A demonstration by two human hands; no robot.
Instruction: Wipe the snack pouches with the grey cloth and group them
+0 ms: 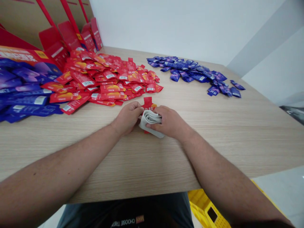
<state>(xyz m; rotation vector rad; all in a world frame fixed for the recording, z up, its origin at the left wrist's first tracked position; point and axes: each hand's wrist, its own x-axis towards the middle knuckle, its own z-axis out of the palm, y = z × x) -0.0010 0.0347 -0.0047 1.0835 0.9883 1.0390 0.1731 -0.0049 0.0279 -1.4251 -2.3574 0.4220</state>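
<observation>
Pale grey folded cloth [150, 121] gripped by both hands near the front of the light wood-grain counter [99, 171]; all positions are given relative to this cloth. Nearest the viewer, below the cloth and the counter's front edge, is the person's dark printed shirt [125, 212], with a yellow plastic crate [205, 205] to its lower right. The forearms reach in from either side. The left hand [127, 117] is at the cloth's left end and the right hand [168, 123] lies over its right end. Both grips are closed, their fingers pressed against the cloth. A red sachet [148, 103] lies under the cloth, its printed end showing just beyond it and a small edge showing on the near side.

Beyond and to the left of the cloth spreads a loose heap of red sachets [104, 79]. Farther left, a mass of blue-and-purple sachets [26, 101] overlaps a printed red carton [23, 54]. Beyond and to the right, a separate scatter of purple-blue sachets [187, 69] lies well apart from the red heap. Farthest back on the left, red cardboard display pieces [68, 35] lean against a brown cardboard sheet [21, 25], in front of a white wall [180, 25].
</observation>
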